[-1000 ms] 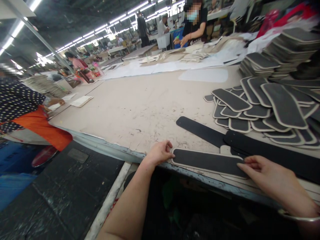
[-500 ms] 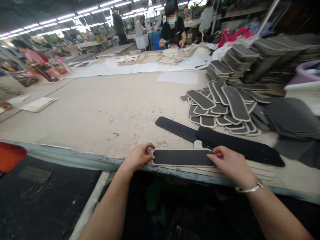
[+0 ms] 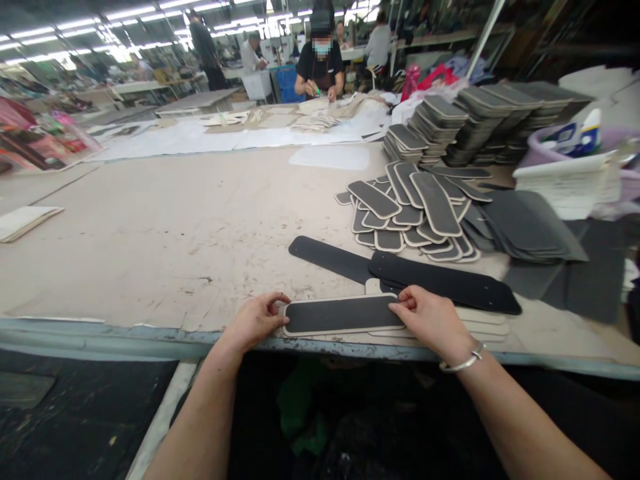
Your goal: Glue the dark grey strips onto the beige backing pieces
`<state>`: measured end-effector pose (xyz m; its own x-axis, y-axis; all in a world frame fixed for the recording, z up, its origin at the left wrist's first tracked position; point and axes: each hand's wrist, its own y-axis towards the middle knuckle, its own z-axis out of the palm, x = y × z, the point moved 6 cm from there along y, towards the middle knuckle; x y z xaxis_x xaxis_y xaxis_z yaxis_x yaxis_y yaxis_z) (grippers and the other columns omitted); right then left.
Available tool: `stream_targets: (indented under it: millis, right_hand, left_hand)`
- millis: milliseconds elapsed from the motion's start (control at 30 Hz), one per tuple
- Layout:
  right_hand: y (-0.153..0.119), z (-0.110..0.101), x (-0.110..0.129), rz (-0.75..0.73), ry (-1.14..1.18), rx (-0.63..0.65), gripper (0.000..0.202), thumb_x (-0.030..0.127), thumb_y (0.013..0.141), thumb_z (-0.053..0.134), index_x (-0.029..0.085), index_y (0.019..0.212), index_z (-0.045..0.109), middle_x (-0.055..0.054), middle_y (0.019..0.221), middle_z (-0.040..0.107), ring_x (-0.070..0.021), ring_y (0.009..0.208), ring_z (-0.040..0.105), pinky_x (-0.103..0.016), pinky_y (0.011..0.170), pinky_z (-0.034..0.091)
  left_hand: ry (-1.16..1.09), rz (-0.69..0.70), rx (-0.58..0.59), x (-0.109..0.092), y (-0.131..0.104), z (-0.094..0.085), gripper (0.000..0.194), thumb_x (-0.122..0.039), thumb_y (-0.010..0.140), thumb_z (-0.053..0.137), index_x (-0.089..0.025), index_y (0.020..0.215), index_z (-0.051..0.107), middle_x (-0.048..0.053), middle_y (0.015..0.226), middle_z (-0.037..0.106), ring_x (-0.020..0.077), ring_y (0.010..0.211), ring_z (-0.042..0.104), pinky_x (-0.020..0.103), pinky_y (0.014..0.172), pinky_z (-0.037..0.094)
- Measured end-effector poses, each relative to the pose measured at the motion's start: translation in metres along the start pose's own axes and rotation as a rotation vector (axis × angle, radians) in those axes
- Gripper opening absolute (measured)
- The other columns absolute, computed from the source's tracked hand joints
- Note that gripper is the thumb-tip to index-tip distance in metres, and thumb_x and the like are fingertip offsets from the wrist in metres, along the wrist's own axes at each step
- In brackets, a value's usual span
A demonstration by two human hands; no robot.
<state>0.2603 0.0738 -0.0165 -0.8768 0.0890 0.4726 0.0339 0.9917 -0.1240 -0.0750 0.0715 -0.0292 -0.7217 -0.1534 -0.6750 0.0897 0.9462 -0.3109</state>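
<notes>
A long dark grey panel with a cream border (image 3: 343,315) lies at the table's front edge. My left hand (image 3: 259,321) pinches its left end between thumb and fingers. At its right end, my right hand (image 3: 425,319) grips the upper corner, a silver bracelet on the wrist. Just behind the panel are a black strip (image 3: 327,259) and a thicker set of black strips (image 3: 445,283). Cream pieces (image 3: 485,325) lie partly beneath my right hand.
A loose heap of bordered grey panels (image 3: 435,203) spreads at the right, with tall stacks (image 3: 483,123) behind it. Flat grey sheets (image 3: 533,223) and a purple basin (image 3: 537,150) are farther right. Across the table (image 3: 165,227), a masked person (image 3: 320,67) handles cream pieces.
The view has swung to the right, so the table and its items appear farther left. Both hands still hold the bordered panel, which is now slightly tilted, its right end higher in view.
</notes>
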Motion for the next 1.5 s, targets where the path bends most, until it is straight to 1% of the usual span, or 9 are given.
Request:
stream_targets:
  millis: [333,567,700,800,900,1033,1133,1333,1500]
  right_hand:
    - [-0.005,-0.002,0.005,-0.047,-0.123,-0.071,0.017,0.037,0.075,0.054,0.023,0.082,0.048,0.002,0.069,0.062,-0.0154,0.063,0.059,-0.025,0.055,0.036]
    - [-0.01,-0.018,0.006,-0.016,-0.346,-0.19,0.042,0.056,0.07,0.055,0.02,0.091,0.051,-0.005,0.074,0.061,-0.0212,0.065,0.059,-0.029,0.053,0.036]
    - [-0.012,-0.023,0.008,-0.14,-0.185,-0.231,0.026,0.044,0.077,0.05,0.02,0.085,0.055,-0.002,0.071,0.059,-0.0165,0.065,0.057,-0.027,0.056,0.042]
    - [-0.021,-0.028,0.023,-0.26,-0.07,-0.39,0.027,0.033,0.084,0.043,0.017,0.101,0.056,-0.006,0.088,0.062,-0.0177,0.08,0.058,-0.031,0.073,0.046]
    - [-0.04,-0.004,0.063,-0.561,-0.078,-0.299,0.043,0.031,0.087,0.04,0.013,0.126,0.044,-0.011,0.123,0.051,-0.0213,0.115,0.044,-0.037,0.098,0.036]
    - [-0.066,0.046,0.102,-0.812,-0.206,-0.038,0.061,0.043,0.085,0.045,0.014,0.137,0.03,-0.011,0.142,0.029,-0.025,0.131,0.021,-0.046,0.105,0.024]
    - [-0.066,0.058,0.093,-0.797,-0.307,-0.008,0.063,0.047,0.085,0.042,0.015,0.138,0.028,-0.01,0.143,0.026,-0.0252,0.132,0.017,-0.048,0.106,0.02]
    - [-0.041,0.041,0.036,-0.642,-0.425,-0.112,0.066,0.05,0.087,0.033,0.011,0.139,0.025,-0.01,0.144,0.024,-0.0238,0.132,0.016,-0.045,0.106,0.02]
    - [-0.04,0.043,0.027,-0.634,-0.455,-0.17,0.069,0.053,0.086,0.03,0.008,0.138,0.027,-0.011,0.144,0.022,-0.0245,0.133,0.014,-0.046,0.106,0.02]
  left_hand:
    - [0.046,0.041,0.018,-0.002,0.0,-0.001,0.031,-0.03,0.064,0.063,-0.025,0.095,0.062,-0.005,0.061,0.047,0.011,0.054,0.046,0.021,0.049,0.032]
    - [0.101,0.025,0.043,-0.004,0.0,-0.001,0.031,-0.029,0.065,0.061,-0.023,0.096,0.061,-0.005,0.06,0.048,0.0108,0.054,0.045,0.021,0.05,0.031]
    - [0.121,0.013,0.034,-0.005,-0.001,-0.001,0.032,-0.028,0.065,0.062,-0.022,0.096,0.061,-0.004,0.06,0.048,0.0108,0.054,0.045,0.021,0.05,0.031]
    - [0.114,0.014,0.028,-0.007,-0.002,-0.002,0.031,-0.026,0.064,0.062,-0.023,0.095,0.061,-0.005,0.06,0.048,0.0105,0.054,0.045,0.02,0.05,0.032]
    - [0.116,0.014,0.026,-0.007,-0.002,-0.002,0.03,-0.026,0.065,0.063,-0.023,0.095,0.061,-0.005,0.059,0.048,0.0101,0.053,0.046,0.02,0.049,0.031]
    - [0.128,0.043,0.025,-0.005,-0.001,-0.002,0.03,-0.026,0.065,0.063,-0.024,0.095,0.06,-0.006,0.059,0.048,0.0093,0.052,0.045,0.019,0.048,0.03]
    - [0.13,0.057,0.028,-0.003,0.0,-0.001,0.031,-0.026,0.065,0.063,-0.024,0.095,0.06,-0.006,0.058,0.047,0.0089,0.051,0.044,0.02,0.047,0.029]
    - [0.136,0.06,0.022,-0.004,-0.002,-0.002,0.031,-0.026,0.063,0.065,-0.023,0.094,0.06,-0.006,0.058,0.048,0.0088,0.052,0.046,0.019,0.046,0.03]
    - [0.153,0.029,-0.031,-0.009,-0.009,-0.015,0.028,-0.023,0.07,0.058,-0.018,0.098,0.058,-0.003,0.065,0.057,0.0111,0.057,0.053,0.02,0.051,0.04]
